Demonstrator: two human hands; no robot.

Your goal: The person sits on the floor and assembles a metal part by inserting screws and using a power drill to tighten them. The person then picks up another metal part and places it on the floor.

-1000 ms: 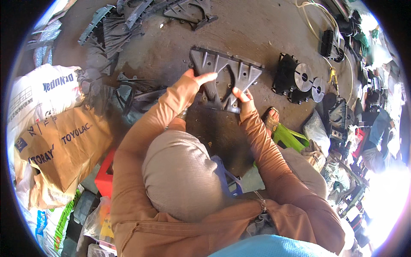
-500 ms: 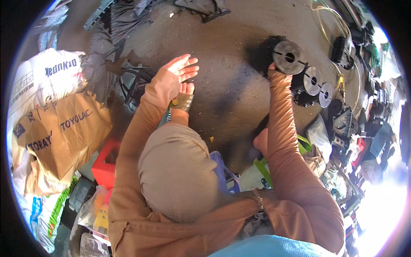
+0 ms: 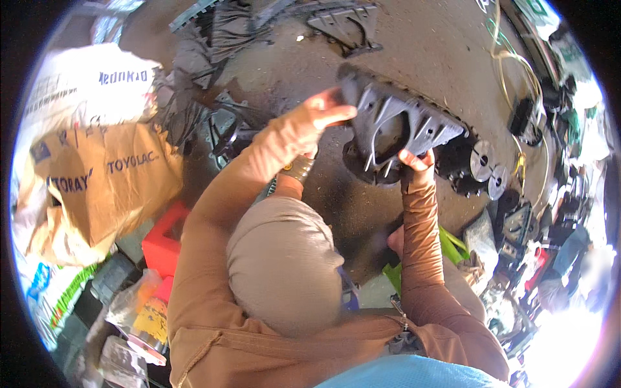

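Note:
A dark ribbed plastic part (image 3: pixel 424 129) with a large rounded opening is held up in front of me, tilted. My right hand (image 3: pixel 418 165) grips its lower right edge, thumb on the near face and the other fingers partly hidden behind it. At its left end is my left hand (image 3: pixel 323 111), thumb against the edge, the other fingers blurred and partly covered by the part. More dark parts with round grey discs (image 3: pixel 482 160) stand on the floor just right of my right hand.
At the left are a white sack (image 3: pixel 90 90), a brown paper sack (image 3: pixel 129 187) and a red box (image 3: pixel 162 242). Dark ribbed parts (image 3: pixel 233 39) lie at the far left, another dark part (image 3: pixel 346 29) at the far middle. Pale hoses (image 3: pixel 501 71) run along the right.
My right hand has lifted the nearest disc-ended part off the row at the right and turned it leftward. My left hand has moved right from open air to the part's left end.

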